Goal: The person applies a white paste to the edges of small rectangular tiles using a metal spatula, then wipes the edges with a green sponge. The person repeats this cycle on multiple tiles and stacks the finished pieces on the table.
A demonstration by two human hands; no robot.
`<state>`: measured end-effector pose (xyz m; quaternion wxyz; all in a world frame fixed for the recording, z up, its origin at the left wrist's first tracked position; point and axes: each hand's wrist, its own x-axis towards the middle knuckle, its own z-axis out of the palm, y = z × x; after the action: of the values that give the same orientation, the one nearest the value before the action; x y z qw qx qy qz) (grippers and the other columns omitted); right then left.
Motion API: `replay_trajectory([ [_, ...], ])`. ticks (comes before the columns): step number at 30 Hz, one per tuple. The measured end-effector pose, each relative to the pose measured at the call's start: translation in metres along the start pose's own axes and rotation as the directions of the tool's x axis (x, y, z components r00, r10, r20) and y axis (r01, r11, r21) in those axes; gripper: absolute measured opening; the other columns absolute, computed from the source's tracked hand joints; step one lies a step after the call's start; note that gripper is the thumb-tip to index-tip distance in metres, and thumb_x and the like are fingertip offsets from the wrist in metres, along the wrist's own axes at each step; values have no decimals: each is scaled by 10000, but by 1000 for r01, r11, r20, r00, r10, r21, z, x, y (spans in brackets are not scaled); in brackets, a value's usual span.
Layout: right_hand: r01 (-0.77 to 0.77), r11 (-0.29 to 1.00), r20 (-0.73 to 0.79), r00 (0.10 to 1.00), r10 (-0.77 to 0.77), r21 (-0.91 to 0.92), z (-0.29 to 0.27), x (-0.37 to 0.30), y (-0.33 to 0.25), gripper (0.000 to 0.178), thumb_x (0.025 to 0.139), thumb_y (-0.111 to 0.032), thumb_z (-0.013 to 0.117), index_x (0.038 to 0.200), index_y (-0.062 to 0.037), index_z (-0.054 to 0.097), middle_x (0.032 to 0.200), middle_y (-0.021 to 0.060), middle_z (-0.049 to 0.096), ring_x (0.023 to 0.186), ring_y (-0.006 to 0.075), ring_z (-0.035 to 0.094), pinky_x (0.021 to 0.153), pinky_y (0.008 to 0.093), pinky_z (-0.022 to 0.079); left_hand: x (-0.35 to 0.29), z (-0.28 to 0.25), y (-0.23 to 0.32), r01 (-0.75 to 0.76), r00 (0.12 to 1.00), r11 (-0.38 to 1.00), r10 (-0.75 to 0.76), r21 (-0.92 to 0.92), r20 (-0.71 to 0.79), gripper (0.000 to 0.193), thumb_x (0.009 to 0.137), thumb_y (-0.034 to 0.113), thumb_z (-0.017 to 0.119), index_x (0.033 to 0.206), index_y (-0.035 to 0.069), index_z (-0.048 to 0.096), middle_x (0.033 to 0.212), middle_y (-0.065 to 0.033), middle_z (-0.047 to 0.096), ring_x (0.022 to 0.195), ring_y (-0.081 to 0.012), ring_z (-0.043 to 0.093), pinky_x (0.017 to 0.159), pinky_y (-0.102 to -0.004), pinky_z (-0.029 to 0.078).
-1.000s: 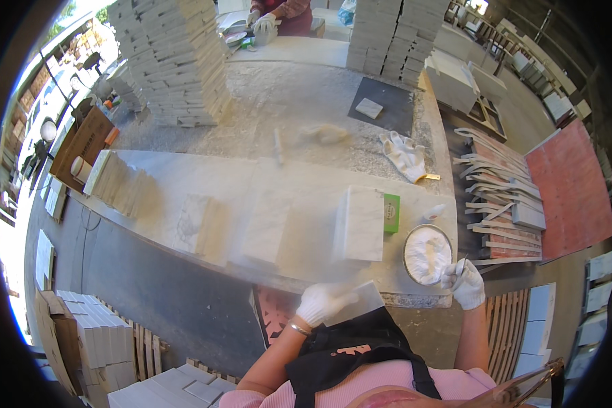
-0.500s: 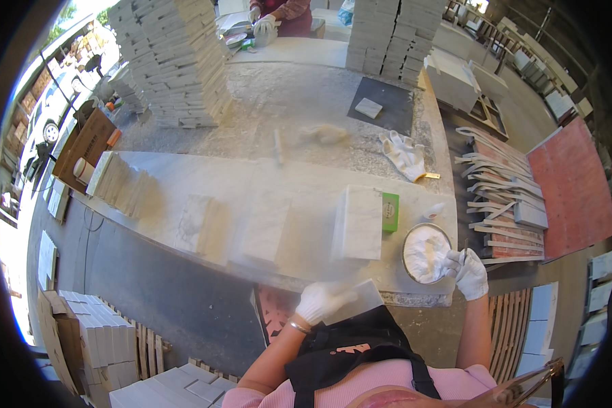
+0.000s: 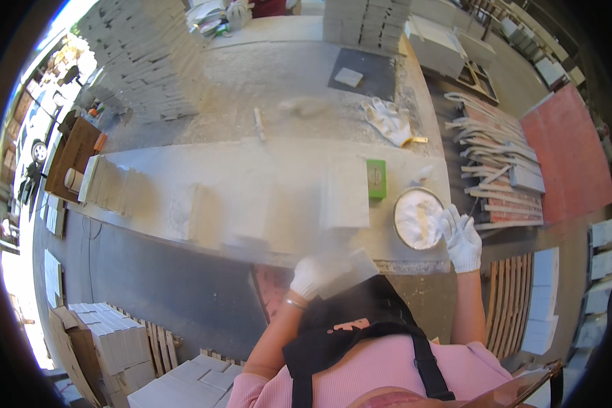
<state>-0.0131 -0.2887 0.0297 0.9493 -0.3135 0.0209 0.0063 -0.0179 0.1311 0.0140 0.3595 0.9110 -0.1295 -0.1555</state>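
Observation:
Gloved in white, my left hand (image 3: 311, 277) grips a thin pale tile (image 3: 352, 274) above my lap, by the table's near edge; a hazy smear blurs both. My right hand (image 3: 462, 241), also gloved, is at the right rim of a round bowl (image 3: 397, 228) filled with white powder (image 3: 419, 219). A thin dark stick (image 3: 474, 205) sticks up at its fingertips, the rest hidden by the glove. Left of the bowl lie a green box (image 3: 376, 179) and a stack of white tiles (image 3: 350, 197). Behind the bowl is a small whitish object (image 3: 423, 173), kind unclear.
More tile stacks (image 3: 105, 185) line the table (image 3: 231, 153). Tall stacks (image 3: 139, 58) stand farther back. A loose glove (image 3: 389, 124) and a dark mat (image 3: 372, 78) lie beyond the box. Pale strips (image 3: 486, 153) cover a stand at right. A co-worker's gloved hand (image 3: 239, 12) shows at the back.
The table and its things have shifted up and slightly left in the picture. My right hand's fingers now point upward beside the bowl. My left hand still holds the tile.

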Motion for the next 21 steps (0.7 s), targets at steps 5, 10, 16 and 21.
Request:
replay_trajectory([
  [5, 12, 1000, -91, 996, -10, 24, 5, -10, -4, 281, 1087, -319, 549, 1140, -113, 734, 1535, 181, 529, 1438, 349, 477, 1155, 496, 427, -2, 2, -3, 85, 996, 950, -88, -302, 3, 389, 883, 359, 767, 1060, 13, 781, 846, -136, 764, 736, -211, 705, 703, -346, 546],
  [10, 78, 961, -305, 939, -160, -265, 17, -10, -28, 168, 1049, -247, 638, 1109, -107, 708, 1244, 123, 708, 1098, 254, 691, 883, 372, 570, -2, 1, 2, 115, 992, 890, -128, -440, 1, 283, 881, 257, 784, 1014, 7, 778, 864, -109, 759, 743, -168, 646, 707, -345, 525],
  [16, -180, 607, -443, 839, -316, -774, 52, -17, -28, 166, 1018, -221, 691, 1131, -102, 713, 979, 39, 736, 801, 107, 678, 684, 248, 515, -3, -7, 15, 103, 994, 914, -107, -393, 11, 305, 900, 255, 773, 1051, -10, 768, 886, -105, 758, 756, -157, 640, 731, -333, 534],
  [21, -228, 435, -384, 867, -316, -871, 69, -28, -30, 265, 988, -158, 685, 1235, -72, 724, 932, 14, 732, 771, 68, 649, 682, 225, 498, -4, -13, 43, 122, 992, 846, -120, -519, 36, 307, 908, 239, 768, 1078, -16, 765, 874, -65, 741, 776, -122, 619, 735, -318, 528],
])
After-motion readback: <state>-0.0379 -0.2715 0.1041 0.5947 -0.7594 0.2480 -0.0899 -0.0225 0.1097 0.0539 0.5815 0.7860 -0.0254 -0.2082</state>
